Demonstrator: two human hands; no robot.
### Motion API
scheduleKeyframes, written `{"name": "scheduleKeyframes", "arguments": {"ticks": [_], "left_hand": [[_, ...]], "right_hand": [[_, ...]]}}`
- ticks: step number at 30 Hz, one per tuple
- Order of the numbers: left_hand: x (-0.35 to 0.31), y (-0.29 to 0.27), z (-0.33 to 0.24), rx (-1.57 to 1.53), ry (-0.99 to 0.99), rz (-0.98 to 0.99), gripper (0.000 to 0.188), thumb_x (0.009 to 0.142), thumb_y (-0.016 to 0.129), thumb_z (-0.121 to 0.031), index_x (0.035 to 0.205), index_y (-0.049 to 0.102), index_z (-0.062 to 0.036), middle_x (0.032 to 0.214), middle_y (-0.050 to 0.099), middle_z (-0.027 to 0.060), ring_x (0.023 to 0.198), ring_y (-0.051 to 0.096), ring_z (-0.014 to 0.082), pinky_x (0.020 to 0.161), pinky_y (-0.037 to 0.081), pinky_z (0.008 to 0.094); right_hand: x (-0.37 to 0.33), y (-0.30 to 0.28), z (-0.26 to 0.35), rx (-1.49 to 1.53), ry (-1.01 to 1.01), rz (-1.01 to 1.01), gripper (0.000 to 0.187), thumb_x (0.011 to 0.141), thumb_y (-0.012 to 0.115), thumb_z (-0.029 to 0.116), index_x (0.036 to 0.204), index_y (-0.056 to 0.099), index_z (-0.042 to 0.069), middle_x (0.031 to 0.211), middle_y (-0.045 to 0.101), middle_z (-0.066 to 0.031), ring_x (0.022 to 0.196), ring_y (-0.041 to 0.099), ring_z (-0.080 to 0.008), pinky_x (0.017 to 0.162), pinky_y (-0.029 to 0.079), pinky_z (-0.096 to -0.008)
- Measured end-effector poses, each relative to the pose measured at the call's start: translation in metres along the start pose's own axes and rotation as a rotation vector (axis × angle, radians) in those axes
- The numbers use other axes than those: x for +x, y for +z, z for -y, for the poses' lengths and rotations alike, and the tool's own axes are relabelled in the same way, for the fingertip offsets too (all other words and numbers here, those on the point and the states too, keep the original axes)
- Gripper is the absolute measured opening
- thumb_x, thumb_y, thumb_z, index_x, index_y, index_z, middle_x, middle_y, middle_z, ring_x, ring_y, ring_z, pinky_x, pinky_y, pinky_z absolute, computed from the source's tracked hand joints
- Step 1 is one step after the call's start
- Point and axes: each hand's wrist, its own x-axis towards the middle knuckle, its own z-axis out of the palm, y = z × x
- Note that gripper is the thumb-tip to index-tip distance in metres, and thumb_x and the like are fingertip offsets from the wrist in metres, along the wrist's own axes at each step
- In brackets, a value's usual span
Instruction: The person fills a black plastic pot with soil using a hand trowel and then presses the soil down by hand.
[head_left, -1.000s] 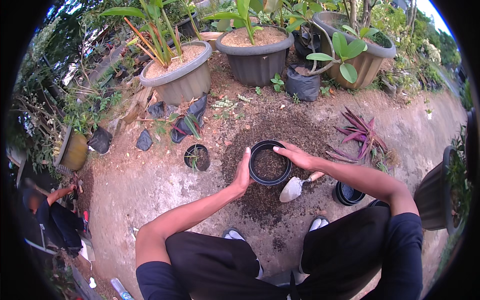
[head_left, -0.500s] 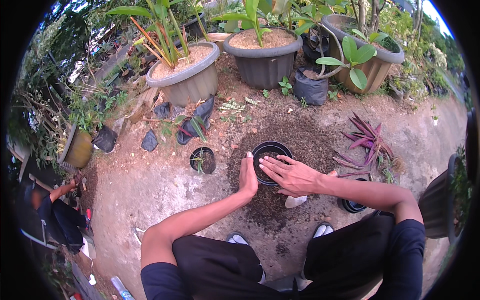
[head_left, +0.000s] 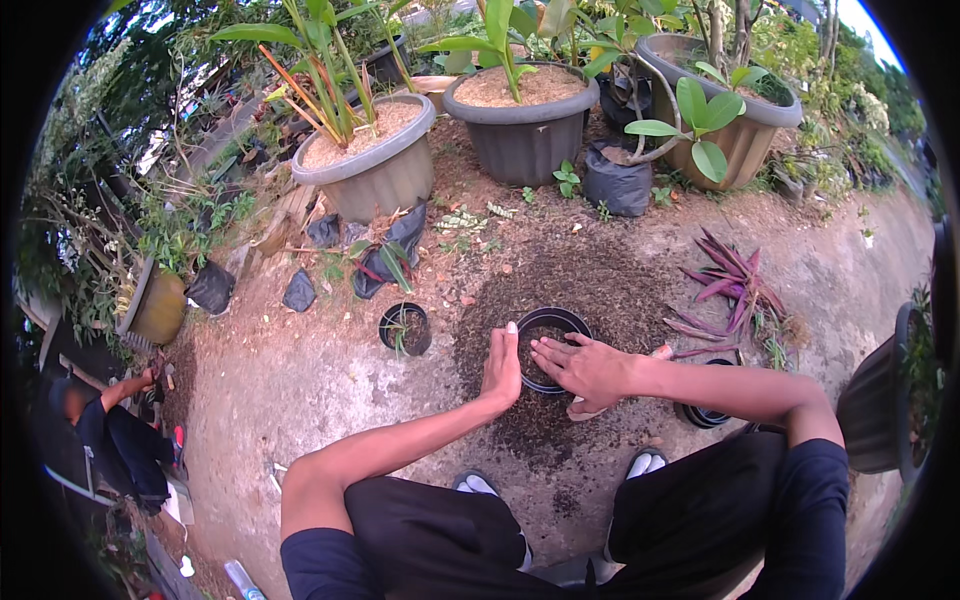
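Note:
A round black plastic pot (head_left: 579,321) holding dark soil (head_left: 543,333) stands on the ground in front of me. Along its left outer side my left hand (head_left: 502,368) rests upright, fingers straight and close together. My right hand (head_left: 590,370) reaches over the pot's right rim, its fingers stretched flat on the soil. Part of the rim and soil is hidden beneath that hand. A pale object (head_left: 582,411) shows just under my right hand, mostly covered, its kind unclear. Loose dark soil (head_left: 620,290) is spread around the pot.
A small potted plant (head_left: 405,330) stands to the left. Purple-leaved cuttings (head_left: 740,285) lie to the right, with a black pot (head_left: 708,412) below my forearm. Large planters (head_left: 525,130) line the back. Another person (head_left: 125,430) sits at far left.
The pot has shifted slightly toward me and to the right, and both hands have moved with it. My right hand's fingers have drawn back a little, exposing more soil.

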Motion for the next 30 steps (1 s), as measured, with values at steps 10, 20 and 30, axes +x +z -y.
{"name": "scheduleKeyframes", "arguments": {"ticks": [10,20,30], "left_hand": [[-0.003,0.004,0.000,0.021,0.034,0.019,0.059,0.107,0.024,-0.062,0.116,0.043,-0.0069,0.109,0.060,0.0233,0.105,0.060,0.0444,0.094,0.042,0.0517],[0.007,-0.011,-0.018,0.036,0.113,0.106,0.058,0.108,0.025,-0.060,0.116,0.044,-0.0062,0.108,0.062,0.0244,0.105,0.060,0.0453,0.092,0.042,0.0525],[0.010,-0.005,-0.013,-0.049,0.099,-0.036,0.054,0.108,0.027,-0.059,0.115,0.041,-0.0070,0.103,0.059,0.0259,0.102,0.060,0.0468,0.090,0.041,0.0538]], "right_hand": [[0.004,-0.011,0.001,-0.006,0.002,-0.064,0.104,0.078,0.080,0.035,0.153,0.026,-0.014,0.160,0.033,-0.0293,0.149,0.035,-0.0376,0.118,0.036,-0.0537],[0.000,-0.016,0.004,-0.053,-0.003,-0.076,0.109,0.077,0.081,0.038,0.154,0.023,-0.015,0.161,0.027,-0.0317,0.151,0.031,-0.0395,0.117,0.036,-0.0549],[0.002,-0.014,-0.004,-0.171,0.127,-0.170,0.101,0.078,0.079,0.037,0.147,0.032,-0.020,0.158,0.031,-0.0362,0.149,0.033,-0.0441,0.119,0.035,-0.0483]]}}
